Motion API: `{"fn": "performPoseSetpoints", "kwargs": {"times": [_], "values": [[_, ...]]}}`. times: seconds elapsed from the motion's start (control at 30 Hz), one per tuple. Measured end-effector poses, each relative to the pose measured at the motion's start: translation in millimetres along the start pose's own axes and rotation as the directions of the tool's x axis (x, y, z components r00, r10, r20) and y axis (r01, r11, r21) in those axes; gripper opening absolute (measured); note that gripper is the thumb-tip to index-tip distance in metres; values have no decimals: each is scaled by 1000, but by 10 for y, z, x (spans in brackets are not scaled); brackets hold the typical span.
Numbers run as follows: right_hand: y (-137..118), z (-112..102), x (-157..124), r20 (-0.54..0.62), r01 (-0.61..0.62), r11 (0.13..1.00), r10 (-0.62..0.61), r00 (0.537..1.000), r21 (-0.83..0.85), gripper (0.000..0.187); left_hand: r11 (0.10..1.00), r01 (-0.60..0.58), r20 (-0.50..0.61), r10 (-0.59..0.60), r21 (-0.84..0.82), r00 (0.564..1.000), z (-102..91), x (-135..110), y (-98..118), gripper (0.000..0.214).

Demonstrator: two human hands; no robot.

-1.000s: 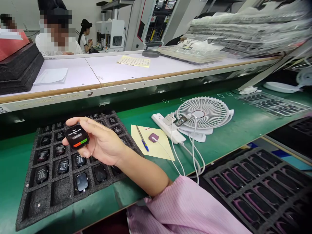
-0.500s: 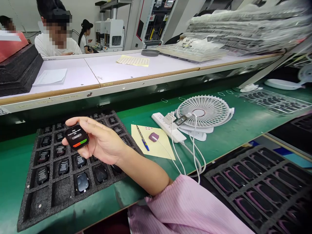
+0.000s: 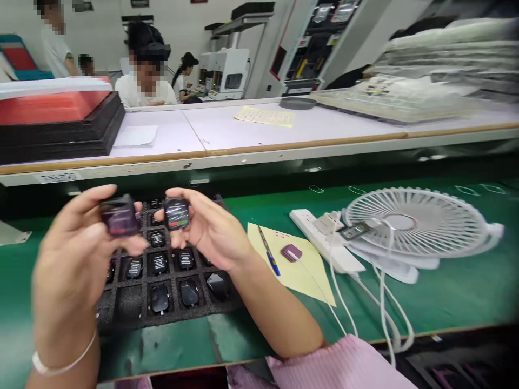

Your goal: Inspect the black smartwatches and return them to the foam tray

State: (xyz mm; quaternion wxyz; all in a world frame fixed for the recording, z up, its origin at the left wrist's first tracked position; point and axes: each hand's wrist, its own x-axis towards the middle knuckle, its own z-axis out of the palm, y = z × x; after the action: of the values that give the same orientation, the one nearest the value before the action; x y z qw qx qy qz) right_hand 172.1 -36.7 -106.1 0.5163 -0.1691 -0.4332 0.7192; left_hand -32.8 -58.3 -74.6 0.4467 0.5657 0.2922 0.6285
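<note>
My right hand (image 3: 211, 229) pinches a black smartwatch body (image 3: 177, 213) whose lit screen shows a red and green bar. My left hand (image 3: 77, 254) is raised beside it at the left and grips a second, darker watch body (image 3: 119, 216), blurred by motion. Both hands hover over a black foam tray (image 3: 133, 313) on the green bench, with several watch bodies sitting in its pockets (image 3: 160, 263).
A yellow paper (image 3: 300, 270) with a blue pen (image 3: 268, 251) and a small purple part (image 3: 292, 252) lies right of the tray. Further right are a white power strip (image 3: 324, 243), cables and a white fan (image 3: 417, 227). Other people sit behind the raised white shelf (image 3: 259, 135).
My left hand has come into view holding a second watch body. The view has swung left, so the purple-part tray at the right is out of sight. My right hand still holds its watch.
</note>
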Motion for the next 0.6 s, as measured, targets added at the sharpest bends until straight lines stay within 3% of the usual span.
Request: {"fn": "performPoseSetpoints", "kwargs": {"times": [0.07, 0.23, 0.6], "values": [[-20, -35, 7, -29, 10, 999, -11, 1000, -41, 34, 999, 23, -36, -22, 28, 999, 39, -6, -96, 38], [-16, -76, 26, -61, 25, 984, -36, 997, -177, 51, 991, 68, -2, -68, 112, 998, 118, 77, -340, 52], [55, -106, 63, -9, 75, 960, -81, 997, -271, 55, 994, 27, 70, -34, 107, 997, 122, 98, -406, 52]]}}
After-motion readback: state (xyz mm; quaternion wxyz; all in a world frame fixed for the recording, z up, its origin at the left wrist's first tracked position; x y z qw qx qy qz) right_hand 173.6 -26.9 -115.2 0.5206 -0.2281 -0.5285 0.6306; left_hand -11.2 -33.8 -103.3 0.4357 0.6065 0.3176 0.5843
